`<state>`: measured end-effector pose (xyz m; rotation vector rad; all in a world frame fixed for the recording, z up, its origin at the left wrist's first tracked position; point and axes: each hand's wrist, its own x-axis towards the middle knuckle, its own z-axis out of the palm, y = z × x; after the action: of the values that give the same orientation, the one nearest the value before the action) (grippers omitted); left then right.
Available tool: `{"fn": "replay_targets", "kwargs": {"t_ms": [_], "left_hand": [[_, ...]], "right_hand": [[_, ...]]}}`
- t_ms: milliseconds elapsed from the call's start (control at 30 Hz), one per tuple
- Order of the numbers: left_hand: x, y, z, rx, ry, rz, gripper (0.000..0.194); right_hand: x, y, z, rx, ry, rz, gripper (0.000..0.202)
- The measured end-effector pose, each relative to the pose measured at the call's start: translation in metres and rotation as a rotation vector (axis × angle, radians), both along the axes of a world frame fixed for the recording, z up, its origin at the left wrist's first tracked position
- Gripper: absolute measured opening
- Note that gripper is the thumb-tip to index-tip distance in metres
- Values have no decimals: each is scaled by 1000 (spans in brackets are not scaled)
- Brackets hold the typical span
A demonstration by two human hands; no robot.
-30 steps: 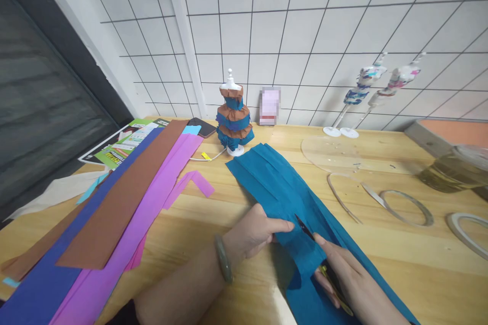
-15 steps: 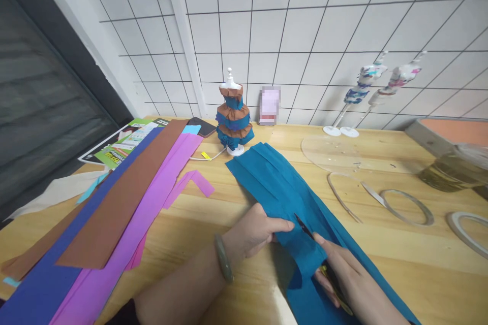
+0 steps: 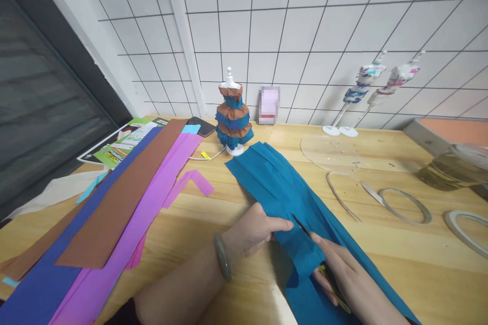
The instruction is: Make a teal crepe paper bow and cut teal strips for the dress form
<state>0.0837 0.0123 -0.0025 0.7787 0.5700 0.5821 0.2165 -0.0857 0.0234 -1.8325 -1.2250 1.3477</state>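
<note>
A long sheet of teal crepe paper point(image 3: 280, 180) runs diagonally over the table in front of me. My left hand point(image 3: 257, 231), with a bangle on its wrist, pinches the paper's left edge between thumb and fingers. In my right hand point(image 3: 337, 269) is a pair of scissors point(image 3: 301, 224), its dark blades pointing up and left into the paper near my left thumb. The yellowish handles are partly hidden by my fingers. A strip of the teal paper curls down between the two hands. Beyond the sheet stands a small dress form point(image 3: 233, 117) wrapped in brown and teal ruffles.
Brown, blue and purple crepe paper strips point(image 3: 125, 203) lie on the left, over printed sheets point(image 3: 122, 144). Double-sided tape rolls point(image 3: 406, 206), a clear disc point(image 3: 328, 153) and a jar of yellowish contents point(image 3: 450, 167) are on the right. Two more dress forms point(image 3: 354, 94) lean near the wall.
The scissor blades look slightly more closed on the teal paper. Both hands stay in nearly the same place.
</note>
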Motion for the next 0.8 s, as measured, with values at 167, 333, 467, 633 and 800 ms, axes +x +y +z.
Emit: {"fn": "replay_targets", "kwargs": {"t_ms": [167,333,467,633,800], "left_hand": [[-2,0,4,14,30,-4,34],[-2,1,3,28,1,-9,31],[-3,1,3,36,-31,-6,33],[-4,3,6,10,-56,21,37],[-4,4,6,-20,-20,21,40]], "right_hand": [[-2,2,3,-2,1,2,56],[-3,3,9,23,-31,-17,56],[-3,3,11,22,-54,-24,56],[-2,0,4,22,-5,5,50],[0,-1,6,29,-22,34,52]]}}
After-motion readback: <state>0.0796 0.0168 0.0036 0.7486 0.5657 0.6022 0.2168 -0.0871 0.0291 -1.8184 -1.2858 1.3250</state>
